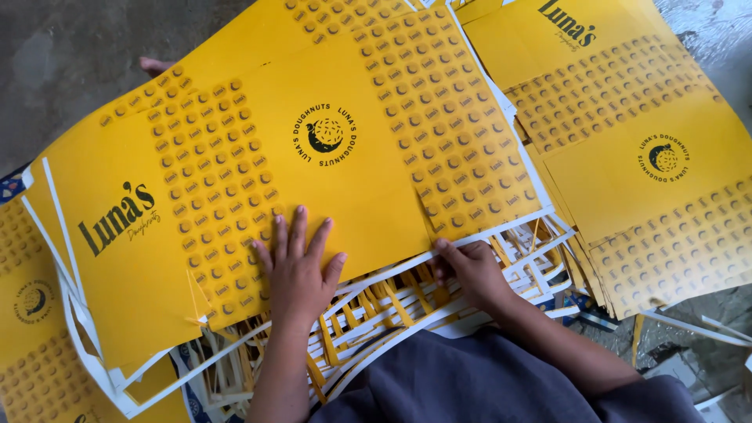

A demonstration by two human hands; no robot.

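A large yellow printed card sheet with a round black emblem and rows of small oval marks lies on top of a stack in front of me. My left hand rests flat on its near edge, fingers spread. My right hand curls its fingers over the sheet's white-bordered near edge, gripping it, above the loose trimmings. Under the sheet, white and yellow waste strips stick out toward me.
A second pile of yellow sheets lies to the right, another pile at the lower left. Bare toes show past the top sheet's far left edge on the grey concrete floor. My dark grey garment fills the bottom.
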